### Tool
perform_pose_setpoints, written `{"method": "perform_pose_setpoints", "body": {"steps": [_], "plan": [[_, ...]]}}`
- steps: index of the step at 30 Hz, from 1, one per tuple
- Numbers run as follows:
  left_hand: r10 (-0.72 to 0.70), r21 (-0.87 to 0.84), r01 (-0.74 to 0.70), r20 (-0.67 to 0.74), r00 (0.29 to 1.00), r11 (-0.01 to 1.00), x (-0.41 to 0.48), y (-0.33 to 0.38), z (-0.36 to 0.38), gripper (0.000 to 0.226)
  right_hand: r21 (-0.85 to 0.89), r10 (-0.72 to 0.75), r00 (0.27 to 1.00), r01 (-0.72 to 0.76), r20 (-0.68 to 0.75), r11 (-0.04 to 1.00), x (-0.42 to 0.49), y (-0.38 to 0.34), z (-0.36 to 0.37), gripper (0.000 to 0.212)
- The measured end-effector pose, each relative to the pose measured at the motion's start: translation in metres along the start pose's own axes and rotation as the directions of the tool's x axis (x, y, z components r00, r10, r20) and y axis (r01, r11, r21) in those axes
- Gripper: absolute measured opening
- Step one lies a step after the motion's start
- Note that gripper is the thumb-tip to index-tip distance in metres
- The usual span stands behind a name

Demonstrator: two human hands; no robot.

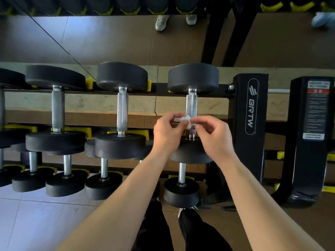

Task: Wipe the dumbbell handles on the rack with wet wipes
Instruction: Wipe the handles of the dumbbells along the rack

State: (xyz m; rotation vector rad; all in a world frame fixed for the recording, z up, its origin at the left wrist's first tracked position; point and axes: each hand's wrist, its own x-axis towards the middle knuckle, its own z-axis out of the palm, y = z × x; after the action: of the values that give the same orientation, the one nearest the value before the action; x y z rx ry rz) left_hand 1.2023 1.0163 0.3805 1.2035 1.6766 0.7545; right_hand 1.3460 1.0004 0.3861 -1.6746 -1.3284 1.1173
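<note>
A small crumpled white wet wipe (183,120) is pinched between my left hand (167,132) and my right hand (213,134), just in front of the lower part of the rightmost top-row dumbbell handle (191,104). That knurled steel handle joins two black round weights. Two more top-row dumbbells with steel handles, one in the middle (122,111) and one at the left (58,109), lie on the black rack with yellow cradles. My hands hide the handle's near end.
A lower rack row holds several smaller black dumbbells (104,185). The black rack upright (251,109) stands right of my hands, a second black post with a label (315,113) farther right. A mirror behind reflects someone's shoes (162,21). My dark trousers show below.
</note>
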Motion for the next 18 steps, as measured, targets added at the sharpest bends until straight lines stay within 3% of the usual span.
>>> {"method": "perform_pose_setpoints", "body": {"steps": [5,8,13,15,18], "plan": [[-0.109,-0.109,0.087,-0.215,0.971,0.99,0.038,0.018,0.018,0.026,0.015,0.218,0.925,-0.224,-0.312,0.974,0.0,0.011,0.017,0.022],[-0.032,-0.037,0.024,-0.213,0.977,0.999,0.046,0.019,0.032,0.019,0.053,0.286,0.901,-0.284,-0.328,0.957,0.001,0.017,0.023,0.018],[0.187,0.179,-0.163,-0.129,0.974,0.97,0.039,0.002,0.029,0.024,0.011,0.247,0.924,-0.255,-0.29,0.967,0.002,0.017,0.021,0.02],[0.211,0.239,-0.182,-0.101,0.972,0.954,0.039,-0.002,0.026,0.021,0.014,0.247,0.931,-0.253,-0.267,0.967,0.002,0.018,0.021,0.022],[0.195,0.182,-0.165,-0.161,0.968,0.969,0.052,0.008,0.023,0.019,0.039,0.265,0.931,-0.264,-0.249,0.964,0.003,0.022,0.021,0.024]]}}
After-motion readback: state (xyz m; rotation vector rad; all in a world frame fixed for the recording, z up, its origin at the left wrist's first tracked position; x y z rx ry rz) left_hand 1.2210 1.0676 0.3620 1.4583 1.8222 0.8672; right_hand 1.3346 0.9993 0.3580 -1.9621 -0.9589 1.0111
